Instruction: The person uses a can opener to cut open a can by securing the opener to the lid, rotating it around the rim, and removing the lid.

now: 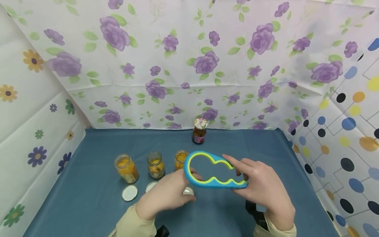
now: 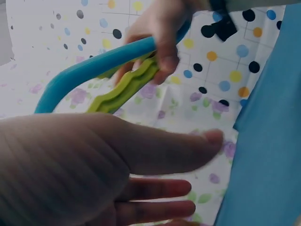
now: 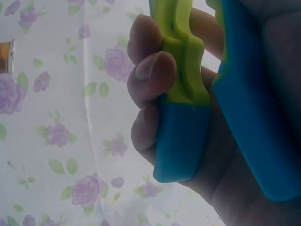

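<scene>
My right hand (image 1: 263, 181) grips the two handles of a blue and yellow jar opener (image 1: 187, 168), raised above the table. In the right wrist view, fingertips (image 3: 153, 73) curl round one yellow-lined handle (image 3: 183, 141). My left hand (image 1: 167, 191) is by the opener's rounded end, with some fingers seen through its loop; whether they touch it I cannot tell. The left wrist view shows its thumb and fingers extended, holding nothing. Beyond it stand lidless jars of orange contents: one at left (image 1: 128, 171), one in the middle (image 1: 156, 166), and one (image 1: 180, 157) partly hidden.
A dark jar (image 1: 199, 133) with its lid on stands at the table's back edge. Loose lids lie in front of the jars: one at left (image 1: 129, 193), another (image 1: 150, 186) partly covered, and one (image 1: 188, 191) by my left hand. Patterned cloth walls (image 1: 183, 65) surround the blue tabletop (image 1: 100, 154).
</scene>
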Demonstrator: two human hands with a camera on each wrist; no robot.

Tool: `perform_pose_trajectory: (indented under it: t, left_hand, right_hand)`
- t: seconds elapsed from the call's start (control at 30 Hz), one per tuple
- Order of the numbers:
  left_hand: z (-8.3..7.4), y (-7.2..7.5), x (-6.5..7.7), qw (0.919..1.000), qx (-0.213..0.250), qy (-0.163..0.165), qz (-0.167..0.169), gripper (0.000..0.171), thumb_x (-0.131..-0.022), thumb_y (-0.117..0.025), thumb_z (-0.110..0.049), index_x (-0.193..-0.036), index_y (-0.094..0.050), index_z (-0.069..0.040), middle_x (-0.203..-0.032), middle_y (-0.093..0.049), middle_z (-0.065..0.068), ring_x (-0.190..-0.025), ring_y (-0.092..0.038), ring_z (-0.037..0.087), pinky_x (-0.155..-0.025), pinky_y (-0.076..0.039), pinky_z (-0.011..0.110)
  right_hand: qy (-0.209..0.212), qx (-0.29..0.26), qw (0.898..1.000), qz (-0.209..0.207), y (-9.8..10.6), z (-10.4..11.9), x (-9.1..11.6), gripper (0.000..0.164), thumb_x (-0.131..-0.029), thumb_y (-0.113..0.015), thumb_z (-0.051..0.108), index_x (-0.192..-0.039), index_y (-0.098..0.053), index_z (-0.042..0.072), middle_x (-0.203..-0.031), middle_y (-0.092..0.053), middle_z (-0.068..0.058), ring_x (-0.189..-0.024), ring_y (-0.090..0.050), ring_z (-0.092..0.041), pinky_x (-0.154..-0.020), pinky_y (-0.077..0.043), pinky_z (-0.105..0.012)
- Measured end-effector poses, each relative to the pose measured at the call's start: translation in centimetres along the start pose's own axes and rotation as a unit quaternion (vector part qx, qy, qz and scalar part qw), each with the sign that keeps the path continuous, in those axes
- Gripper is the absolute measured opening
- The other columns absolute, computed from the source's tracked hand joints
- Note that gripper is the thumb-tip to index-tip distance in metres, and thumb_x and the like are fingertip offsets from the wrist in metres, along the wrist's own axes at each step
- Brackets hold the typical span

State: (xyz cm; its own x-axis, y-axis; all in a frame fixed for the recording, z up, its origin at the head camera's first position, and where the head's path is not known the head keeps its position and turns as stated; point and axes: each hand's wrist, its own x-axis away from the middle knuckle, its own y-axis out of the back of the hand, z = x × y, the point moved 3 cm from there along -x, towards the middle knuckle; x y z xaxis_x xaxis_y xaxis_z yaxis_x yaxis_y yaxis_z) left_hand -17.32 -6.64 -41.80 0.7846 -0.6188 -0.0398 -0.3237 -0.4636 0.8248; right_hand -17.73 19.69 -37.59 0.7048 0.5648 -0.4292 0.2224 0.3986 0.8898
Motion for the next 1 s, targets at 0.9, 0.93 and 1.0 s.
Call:
perform_pose_trajectory:
  t: [0.9,0.93,1.0]
  left_hand:
    - [4.4,7.8,-14.5,0.9641,0.106,0.214,-0.116,0.075,-0.086,-0.072,-0.024,-0.15,-0.036,-0.007,-0.138,-0.052,0.017,-0.111,-0.053,0.027,-0.094,-0.048,0.046]
    - [4.7,7.8,-15.0,0.9645,0.1,0.218,-0.111,0.077,-0.085,-0.073,-0.022,-0.15,-0.034,-0.006,-0.14,-0.05,0.018,-0.112,-0.052,0.028,-0.095,-0.048,0.046]
    - [5.1,7.5,-16.0,0.9659,0.092,0.222,-0.097,0.081,-0.084,-0.074,-0.019,-0.152,-0.032,-0.005,-0.141,-0.049,0.018,-0.114,-0.051,0.028,-0.097,-0.047,0.046]
  right_hand:
    - [-0.054,-0.023,0.998,-0.009,1.6,-3.7,1.3,0.083,-0.069,-0.087,0.029,-0.144,-0.05,0.036,-0.08,-0.05,0.02,-0.062,-0.043,-0.002,-0.051,-0.04,-0.024]
    - [-0.056,-0.022,0.998,-0.006,1.6,-3.9,1.3,0.084,-0.07,-0.087,0.03,-0.144,-0.049,0.037,-0.08,-0.05,0.02,-0.062,-0.043,-0.002,-0.051,-0.04,-0.024]
    - [-0.058,-0.019,0.998,-0.005,1.7,-4.2,1.4,0.084,-0.069,-0.087,0.031,-0.144,-0.049,0.037,-0.08,-0.049,0.021,-0.062,-0.044,-0.002,-0.051,-0.04,-0.024]
